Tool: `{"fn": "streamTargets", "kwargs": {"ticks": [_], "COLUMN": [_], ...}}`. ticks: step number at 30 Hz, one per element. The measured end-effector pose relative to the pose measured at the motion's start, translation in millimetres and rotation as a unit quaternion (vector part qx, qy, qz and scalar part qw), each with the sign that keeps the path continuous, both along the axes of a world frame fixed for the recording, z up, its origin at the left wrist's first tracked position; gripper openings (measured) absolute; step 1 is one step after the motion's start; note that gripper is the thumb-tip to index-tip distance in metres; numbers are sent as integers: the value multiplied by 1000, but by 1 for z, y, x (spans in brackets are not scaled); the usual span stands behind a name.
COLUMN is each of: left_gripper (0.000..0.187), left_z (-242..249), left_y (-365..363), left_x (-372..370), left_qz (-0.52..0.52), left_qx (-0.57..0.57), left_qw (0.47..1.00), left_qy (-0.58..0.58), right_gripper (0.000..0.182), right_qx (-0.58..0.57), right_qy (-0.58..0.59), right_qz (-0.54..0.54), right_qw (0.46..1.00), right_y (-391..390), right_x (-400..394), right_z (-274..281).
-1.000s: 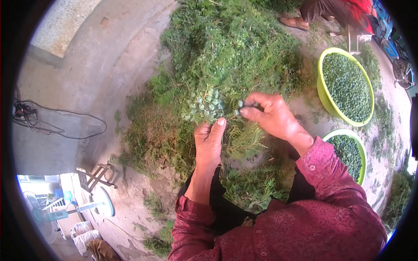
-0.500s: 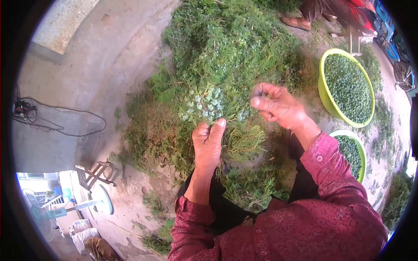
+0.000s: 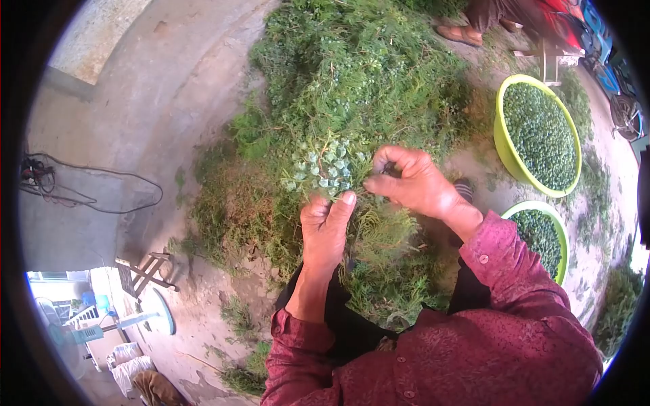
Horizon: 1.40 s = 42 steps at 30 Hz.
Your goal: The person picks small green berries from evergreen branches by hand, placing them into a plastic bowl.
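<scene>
Pale blue-green cones cluster on a sprig (image 3: 326, 164) that my left hand (image 3: 323, 230) pinches between thumb and fingers. Just right of the cluster, my right hand (image 3: 414, 185) has its thumb and fingers curled near each other beside the sprig. Whether anything is between those fingertips is too small to tell. Beyond both hands lies a large heap of green branches (image 3: 359, 74) with small cones among the leaves.
At the right stand a yellow-green basin (image 3: 502, 139) and a smaller green basin (image 3: 562, 237), both holding small green cones. Another person's shoe (image 3: 460, 35) shows at the top right. Left are a black cable (image 3: 128, 174), a wooden stool (image 3: 145, 272) and a fan (image 3: 159, 311).
My right hand has moved left and slightly down, close to the cone cluster. My left hand keeps its pinch on the sprig and has barely shifted.
</scene>
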<state>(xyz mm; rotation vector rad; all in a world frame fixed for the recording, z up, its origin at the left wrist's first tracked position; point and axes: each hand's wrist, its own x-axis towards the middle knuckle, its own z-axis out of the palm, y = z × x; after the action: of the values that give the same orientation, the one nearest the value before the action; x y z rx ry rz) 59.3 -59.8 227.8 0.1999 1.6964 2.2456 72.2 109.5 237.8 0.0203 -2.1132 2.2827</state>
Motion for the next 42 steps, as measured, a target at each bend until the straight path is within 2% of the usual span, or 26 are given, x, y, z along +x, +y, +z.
{"fn": "streamTargets", "kwargs": {"ticks": [1, 2, 4, 5, 6, 8, 9, 12, 14, 15, 19, 22, 24, 25, 28, 30, 33, 35, 36, 38, 40, 42], "left_gripper": [8, 8, 8, 13, 13, 23, 28, 27, 25, 23, 20, 15, 5, 5, 6, 11, 10, 8, 6, 4, 3, 3], "left_z": [3, 3, 6, 10, 10, 9, 9, 8, 3, 1, 2, -2, 0, 1, 1, 0, -2, 2, 3, 2, -3, -1], "left_y": [0, -2, -6, -6, -8, -13, -13, -10, -12, -13, -11, -12, -11, -10, -7, -8, -10, -11, -12, -11, -15, -10], "left_x": [1, 1, 0, -2, -3, -6, -6, -4, -6, -7, -3, -4, -2, -2, 0, 0, -1, 2, 3, 0, -3, 0], "left_qz": [-6, -6, 43, 98, 100, 91, 85, 83, 65, 47, 44, 23, -12, -14, -32, -45, -44, -25, -4, 9, -29, -24], "left_qx": [-12, -12, 10, 15, 15, 19, 21, 12, 17, 23, 10, 8, 7, 6, -7, -22, -8, 3, 12, 19, 0, -10], "left_qw": [1000, 1000, 999, 994, 994, 995, 996, 996, 997, 998, 999, 1000, 1000, 1000, 999, 999, 999, 1000, 1000, 1000, 999, 999], "left_qy": [9, 9, -8, -41, -40, -25, -18, -28, -25, -23, -11, -19, 1, 1, 5, 10, 12, 3, -7, -11, 30, 25], "right_gripper": [15, 15, 10, 6, 6, 7, 7, 9, 11, 12, 12, 14, 15, 15, 13, 11, 8, 7, 4, 5, 7, 10], "right_qx": [-42, -42, -216, -272, -360, -412, -412, -394, -245, -217, -184, -234, -89, -90, 67, 53, 37, -8, -152, -326, -322, -321], "right_qy": [-85, -86, -104, -65, -71, -99, -99, -149, -160, -174, -160, -89, -119, -119, -28, -51, 0, -100, -95, -78, -92, -105], "right_qz": [9, 9, 3, -9, 20, 46, 46, 102, 73, 76, 43, 4, -1, -3, 25, 23, 14, -105, -124, -29, -5, 15], "right_qw": [995, 995, 971, 960, 930, 905, 905, 901, 953, 958, 969, 968, 989, 989, 997, 997, 999, 989, 976, 942, 942, 941], "right_y": [1, 5, 21, 31, 41, 44, 43, 34, 32, 31, 26, 30, 29, 28, 23, 21, 23, 27, 39, 61, 50, 42], "right_x": [1, 1, -1, -2, -4, -1, -1, 1, 0, -1, 3, 2, 3, 2, 1, 3, 2, 2, 1, -1, 2, 2], "right_z": [5, 2, -5, -5, -5, -4, -1, 4, 3, -2, -3, 0, 0, -2, -8, -6, -7, 1, -1, -1, 12, 13]}}
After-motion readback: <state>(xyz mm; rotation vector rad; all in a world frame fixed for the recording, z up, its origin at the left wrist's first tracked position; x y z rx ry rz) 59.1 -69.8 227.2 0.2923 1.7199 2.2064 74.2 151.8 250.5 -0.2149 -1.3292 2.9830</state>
